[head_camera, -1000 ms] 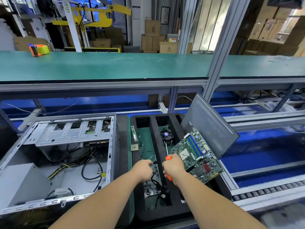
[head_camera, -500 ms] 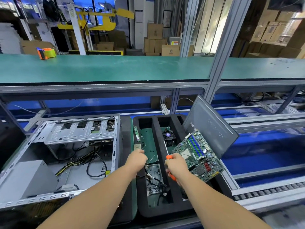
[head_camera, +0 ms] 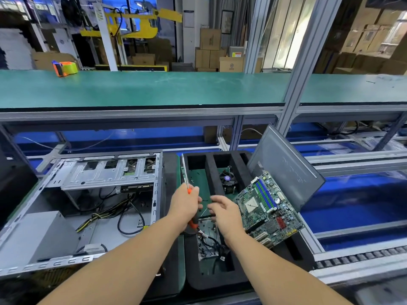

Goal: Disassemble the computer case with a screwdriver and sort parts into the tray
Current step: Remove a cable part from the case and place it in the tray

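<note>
Screwdriver held in left hand grip, shaft up; right hand relaxed, holding nothing (over foam tray); case alongside.

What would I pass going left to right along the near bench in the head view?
Open computer case → left hand gripping the screwdriver → right hand over the black foam tray → motherboard → leaning grey side panel.

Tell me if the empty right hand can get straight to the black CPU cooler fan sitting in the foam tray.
Probably yes. The right hand, fingers loose and empty, hovers over the black foam tray, just short of the black CPU cooler fan. Nothing covers the fan from above; the green motherboard leans to its right, not over it.
</note>
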